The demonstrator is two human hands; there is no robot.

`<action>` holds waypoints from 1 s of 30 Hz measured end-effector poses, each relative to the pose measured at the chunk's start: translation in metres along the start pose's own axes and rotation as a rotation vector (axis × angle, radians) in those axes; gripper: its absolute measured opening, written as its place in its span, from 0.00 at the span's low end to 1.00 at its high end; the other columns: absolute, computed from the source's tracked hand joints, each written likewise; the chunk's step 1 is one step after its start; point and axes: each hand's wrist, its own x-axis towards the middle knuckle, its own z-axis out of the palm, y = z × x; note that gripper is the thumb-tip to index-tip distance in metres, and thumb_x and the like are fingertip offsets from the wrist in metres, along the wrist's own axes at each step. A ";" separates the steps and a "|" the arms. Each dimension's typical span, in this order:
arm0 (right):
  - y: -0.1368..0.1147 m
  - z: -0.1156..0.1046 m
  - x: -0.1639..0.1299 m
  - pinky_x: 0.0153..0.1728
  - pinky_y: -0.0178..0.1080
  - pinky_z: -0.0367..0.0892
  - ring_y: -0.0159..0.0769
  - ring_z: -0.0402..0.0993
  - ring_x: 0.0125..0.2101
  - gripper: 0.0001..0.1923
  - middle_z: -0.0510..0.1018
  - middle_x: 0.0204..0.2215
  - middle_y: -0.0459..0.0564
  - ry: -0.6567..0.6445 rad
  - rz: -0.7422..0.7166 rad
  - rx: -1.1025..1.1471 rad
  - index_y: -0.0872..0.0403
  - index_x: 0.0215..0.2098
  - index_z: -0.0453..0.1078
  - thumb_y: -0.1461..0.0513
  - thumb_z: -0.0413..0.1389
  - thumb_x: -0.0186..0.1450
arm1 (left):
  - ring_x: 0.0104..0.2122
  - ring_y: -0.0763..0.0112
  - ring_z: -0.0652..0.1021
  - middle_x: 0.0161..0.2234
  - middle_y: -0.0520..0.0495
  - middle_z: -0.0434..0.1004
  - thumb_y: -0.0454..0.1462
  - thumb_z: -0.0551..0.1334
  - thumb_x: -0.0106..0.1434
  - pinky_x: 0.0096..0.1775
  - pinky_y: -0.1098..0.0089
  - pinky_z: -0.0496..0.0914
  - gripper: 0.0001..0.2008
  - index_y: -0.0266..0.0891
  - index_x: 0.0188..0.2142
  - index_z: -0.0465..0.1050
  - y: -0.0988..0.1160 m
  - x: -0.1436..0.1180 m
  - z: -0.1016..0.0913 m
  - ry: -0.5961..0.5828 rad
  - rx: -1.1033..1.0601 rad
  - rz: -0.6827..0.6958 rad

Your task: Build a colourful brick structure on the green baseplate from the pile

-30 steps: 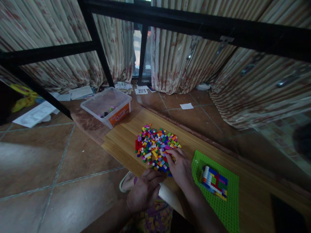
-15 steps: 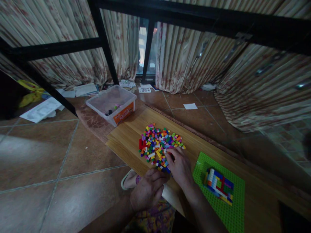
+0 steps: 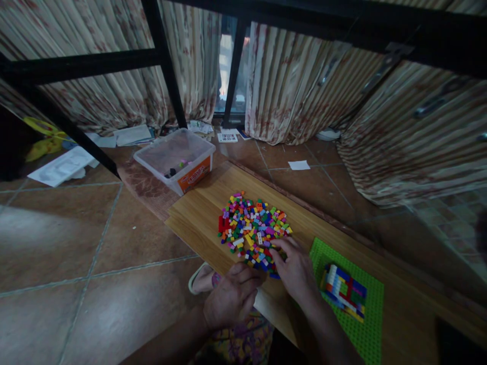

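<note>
Right hand (image 3: pixel 296 267) fingers curl into the brick pile (image 3: pixel 253 229) near the board's (image 3: pixel 198 218) front edge; grip unclear, and a careless sweep could knock bricks off.

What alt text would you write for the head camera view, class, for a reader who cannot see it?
A person's right hand reaches into a pile of small coloured building bricks on a wooden board, while the left hand rests at the board's near edge. Right of the pile lies a green baseplate with a partly built brick model; behind stands a clear plastic tub on the tiled floor.
</note>
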 end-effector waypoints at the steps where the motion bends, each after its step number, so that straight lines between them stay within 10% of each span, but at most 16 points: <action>1: -0.001 0.001 0.001 0.42 0.41 0.66 0.40 0.71 0.39 0.08 0.75 0.36 0.50 -0.009 0.001 -0.006 0.52 0.40 0.72 0.63 0.52 0.65 | 0.44 0.68 0.73 0.45 0.45 0.76 0.29 0.54 0.63 0.47 0.65 0.70 0.16 0.39 0.48 0.70 0.000 0.000 0.000 -0.004 -0.003 -0.001; 30: -0.006 0.010 0.039 0.39 0.36 0.63 0.39 0.71 0.38 0.07 0.74 0.37 0.51 0.035 0.140 -0.169 0.52 0.38 0.73 0.63 0.53 0.66 | 0.46 0.66 0.72 0.47 0.44 0.74 0.31 0.53 0.65 0.48 0.62 0.70 0.16 0.43 0.50 0.70 -0.004 -0.004 0.004 -0.057 -0.086 -0.084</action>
